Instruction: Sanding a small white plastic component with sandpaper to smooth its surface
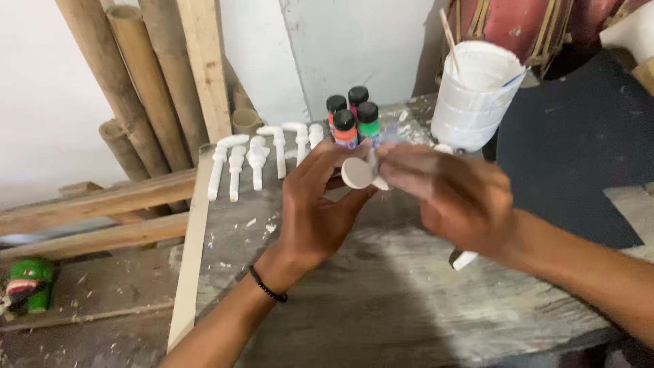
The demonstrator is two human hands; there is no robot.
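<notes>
Both hands: left (317, 204), right (453, 197), pinch white disc (356, 173) between.

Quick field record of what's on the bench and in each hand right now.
left hand: holds a small white round piece
right hand: blurred, fingertips on the same piece; a white-tipped tool sticks out below the palm
paint bottles: four, black caps, behind the hands
white container: a stick stands in it
white carved pegs: row at the bench's back edge
green mask: lower left
</notes>
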